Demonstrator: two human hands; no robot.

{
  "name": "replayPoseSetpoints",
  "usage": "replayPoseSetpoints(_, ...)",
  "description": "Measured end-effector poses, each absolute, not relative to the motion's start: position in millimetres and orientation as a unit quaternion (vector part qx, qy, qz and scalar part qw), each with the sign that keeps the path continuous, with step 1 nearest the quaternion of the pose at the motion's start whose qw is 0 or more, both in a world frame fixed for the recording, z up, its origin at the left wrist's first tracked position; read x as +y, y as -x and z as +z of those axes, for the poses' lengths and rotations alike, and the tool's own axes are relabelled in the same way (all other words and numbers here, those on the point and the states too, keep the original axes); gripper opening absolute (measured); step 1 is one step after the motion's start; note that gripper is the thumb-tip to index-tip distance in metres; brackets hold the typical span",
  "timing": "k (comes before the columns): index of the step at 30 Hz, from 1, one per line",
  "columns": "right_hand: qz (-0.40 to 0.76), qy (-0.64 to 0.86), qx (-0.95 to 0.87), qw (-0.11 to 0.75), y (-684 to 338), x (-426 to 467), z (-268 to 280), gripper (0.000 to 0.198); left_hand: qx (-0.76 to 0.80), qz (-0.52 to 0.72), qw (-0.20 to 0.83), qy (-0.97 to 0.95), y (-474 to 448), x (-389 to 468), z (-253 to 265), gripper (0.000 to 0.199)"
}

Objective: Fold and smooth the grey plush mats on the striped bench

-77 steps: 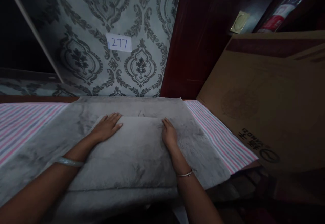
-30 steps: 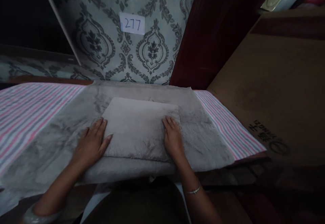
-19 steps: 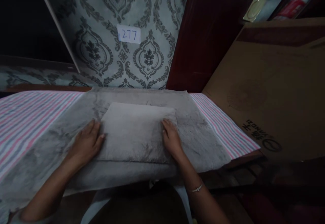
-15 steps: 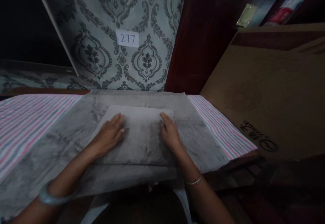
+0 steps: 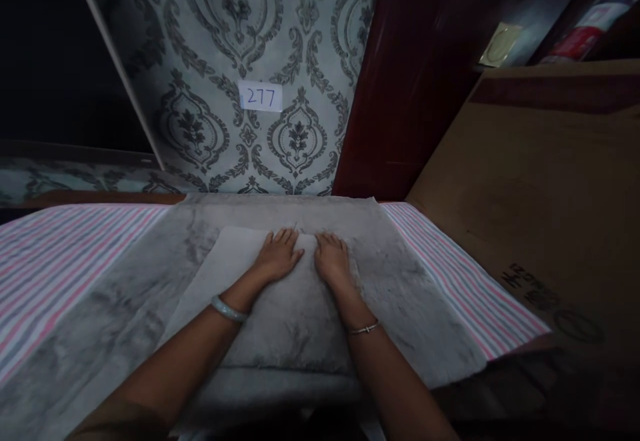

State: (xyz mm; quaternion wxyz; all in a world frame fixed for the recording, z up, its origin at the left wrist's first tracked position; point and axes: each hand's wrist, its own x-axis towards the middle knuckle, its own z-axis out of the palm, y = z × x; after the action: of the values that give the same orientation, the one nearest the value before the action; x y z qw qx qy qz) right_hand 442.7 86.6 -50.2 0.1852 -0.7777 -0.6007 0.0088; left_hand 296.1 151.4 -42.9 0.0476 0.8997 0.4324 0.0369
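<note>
A folded grey plush cloth (image 5: 295, 314) lies flat in front of me, its far edge towards the wall. My left hand (image 5: 278, 254) rests palm down near the middle of that far edge, fingers spread. Just to its right, my right hand (image 5: 332, 257) presses flat on the same cloth by its far right corner, fingers stretched out. Beneath it spreads a larger grey plush cover (image 5: 415, 294) with darker mottled patches. Neither hand grips anything.
A striped pink, grey and white cloth (image 5: 65, 254) shows on both sides under the grey cover. To the right stands a big cardboard box (image 5: 540, 181). Behind are a patterned wall, a paper label (image 5: 261, 96) reading 277 and a dark screen (image 5: 60, 67) at left.
My left hand has slid right and away from me across the folded cloth, now close beside the right hand. My right hand has shifted slightly. The view has tilted up a little.
</note>
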Motion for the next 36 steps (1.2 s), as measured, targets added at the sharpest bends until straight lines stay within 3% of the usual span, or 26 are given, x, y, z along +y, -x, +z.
replayPoseSetpoints(17,0.008,0.782,-0.596,0.182,-444.1,88.6,-51.6,0.047,0.513,0.034,0.048,-0.856,-175.5,217.3,-50.6,0.073)
replayPoseSetpoints(28,0.005,0.784,-0.596,0.175,-445.5,87.6,-51.2,0.048,0.591,0.014,0.05,-0.805,-182.9,201.7,-24.9,0.075)
replayPoseSetpoints(32,0.004,0.782,-0.599,0.174,-445.2,87.2,-51.3,0.048,0.467,0.057,0.013,-0.882,-219.1,150.0,-20.8,0.071)
replayPoseSetpoints(36,-0.007,0.779,-0.602,0.175,-445.8,86.6,-52.4,0.049,0.312,0.046,0.055,-0.948,-253.1,92.6,-37.1,0.07)
